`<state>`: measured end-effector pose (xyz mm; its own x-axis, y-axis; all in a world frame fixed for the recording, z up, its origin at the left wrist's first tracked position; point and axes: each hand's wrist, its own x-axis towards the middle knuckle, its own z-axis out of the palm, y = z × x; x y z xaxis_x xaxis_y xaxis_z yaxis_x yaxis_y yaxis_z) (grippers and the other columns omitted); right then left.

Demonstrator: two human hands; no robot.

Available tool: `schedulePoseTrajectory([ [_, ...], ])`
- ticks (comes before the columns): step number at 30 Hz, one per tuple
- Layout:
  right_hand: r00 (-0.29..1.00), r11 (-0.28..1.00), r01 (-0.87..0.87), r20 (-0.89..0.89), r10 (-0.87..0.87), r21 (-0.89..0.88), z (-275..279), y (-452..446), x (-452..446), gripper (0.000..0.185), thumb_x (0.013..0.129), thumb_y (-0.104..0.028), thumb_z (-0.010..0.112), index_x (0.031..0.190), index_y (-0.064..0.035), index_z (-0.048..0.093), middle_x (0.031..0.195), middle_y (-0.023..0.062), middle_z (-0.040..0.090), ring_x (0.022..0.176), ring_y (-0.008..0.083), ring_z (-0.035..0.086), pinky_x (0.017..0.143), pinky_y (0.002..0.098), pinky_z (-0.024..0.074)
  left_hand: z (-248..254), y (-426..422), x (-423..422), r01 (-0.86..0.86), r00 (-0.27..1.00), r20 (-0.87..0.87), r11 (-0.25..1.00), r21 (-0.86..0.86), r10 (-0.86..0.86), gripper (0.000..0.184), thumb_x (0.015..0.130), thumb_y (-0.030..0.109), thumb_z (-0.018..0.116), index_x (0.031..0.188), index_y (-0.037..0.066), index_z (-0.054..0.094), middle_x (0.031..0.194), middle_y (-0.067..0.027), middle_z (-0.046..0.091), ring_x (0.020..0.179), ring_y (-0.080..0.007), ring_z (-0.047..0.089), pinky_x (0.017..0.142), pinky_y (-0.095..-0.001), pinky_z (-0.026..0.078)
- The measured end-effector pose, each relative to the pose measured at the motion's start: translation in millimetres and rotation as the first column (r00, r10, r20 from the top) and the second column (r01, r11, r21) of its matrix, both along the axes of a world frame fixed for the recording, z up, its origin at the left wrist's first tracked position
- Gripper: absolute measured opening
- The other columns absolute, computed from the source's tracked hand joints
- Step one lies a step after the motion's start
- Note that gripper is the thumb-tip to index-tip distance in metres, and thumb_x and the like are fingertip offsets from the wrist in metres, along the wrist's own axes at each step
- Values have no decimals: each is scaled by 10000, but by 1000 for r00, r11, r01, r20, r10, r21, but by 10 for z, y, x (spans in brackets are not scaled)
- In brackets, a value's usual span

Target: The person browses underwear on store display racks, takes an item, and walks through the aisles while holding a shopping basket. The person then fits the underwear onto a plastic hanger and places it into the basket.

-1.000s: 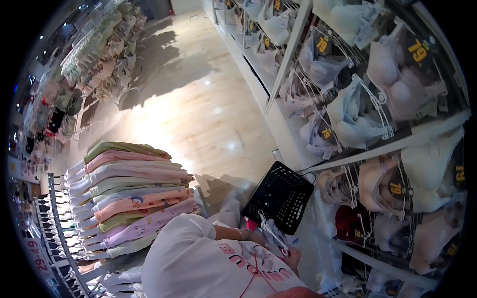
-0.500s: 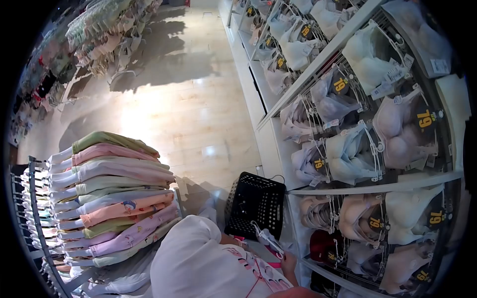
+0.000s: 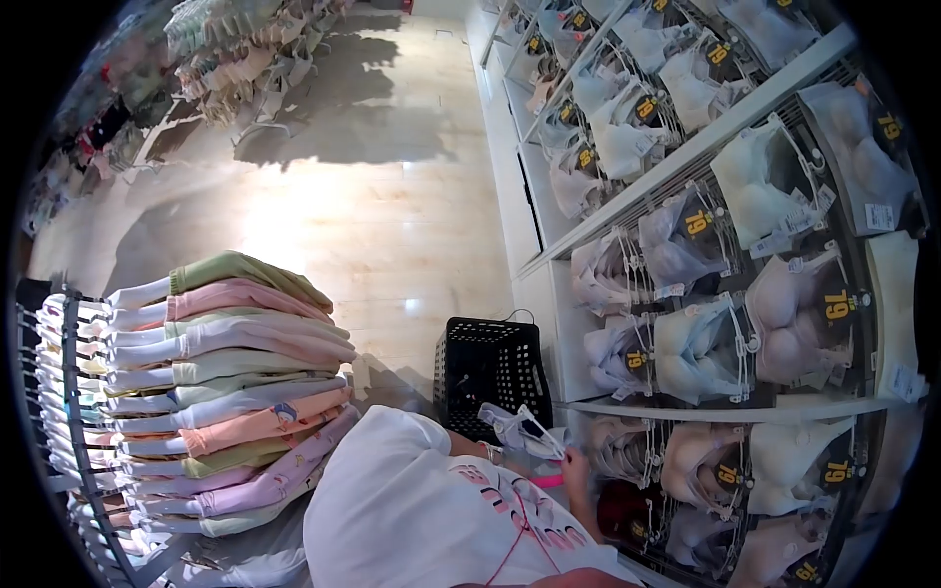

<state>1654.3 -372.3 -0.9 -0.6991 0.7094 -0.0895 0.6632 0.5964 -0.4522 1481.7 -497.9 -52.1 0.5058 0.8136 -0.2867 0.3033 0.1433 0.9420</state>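
The right hand (image 3: pixel 572 461) holds a soft, pale garment (image 3: pixel 510 428) near a perforated basket (image 3: pixel 493 361).

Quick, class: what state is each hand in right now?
Left hand: mostly hidden; open or closed cannot be told.
Right hand: closed, holding a white hanger with a pale garment.

Wears a loose white top (image 3: pixel 382 490), filling the bottom centre of the frame in broad, soft folds. Has a full, rounded sleeve (image 3: pixel 404 431), ending short of the wrist. Bears bold pink lettering (image 3: pixel 490 495) with dark touches down the front, too slanted to read. Shows a thin reddish cord (image 3: pixel 526 529), splitting into two strands, and a narrow pale wristband (image 3: pixel 488 449).
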Motion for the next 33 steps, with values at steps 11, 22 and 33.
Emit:
schedulePoseTrajectory([
  [11, 990, 990, -139, 11, 139, -27, -135, 971, -1929, 174, 794, -178, 591, 910, -71, 664, 841, 176, 635, 788, 366, 609, 675, 434, 470, 154, 397, -1087, -549, 775, -322, 831, 86, 545, 781, 731, 776, 458, 876, 43, 682, 772, -173, 663, 727, -324, 659, 641, -435, 504],
  [22, 950, 952, -302, 74, 305, -44, -209, 1750, -4137, 232, 824, -271, 578, 947, -97, 671, 865, 164, 649, 825, 366, 613, 705, 445, 472, 431, 914, -3154, -733, 570, -365, 656, 179, 736, 575, 736, 594, 612, 943, 63, 689, 799, -186, 663, 769, -331, 650, 706, -409, 503],
  [33, 890, 888, -457, -26, 456, -59, -235, 2253, -6177, 228, 819, -289, 613, 850, -73, 681, 806, 161, 650, 784, 375, 616, 676, 459, 474, 557, 1639, -4678, -725, 138, -710, 559, 402, 690, 400, 743, 467, 623, 748, 71, 674, 725, -145, 653, 695, -318, 648, 643, -418, 517],
])
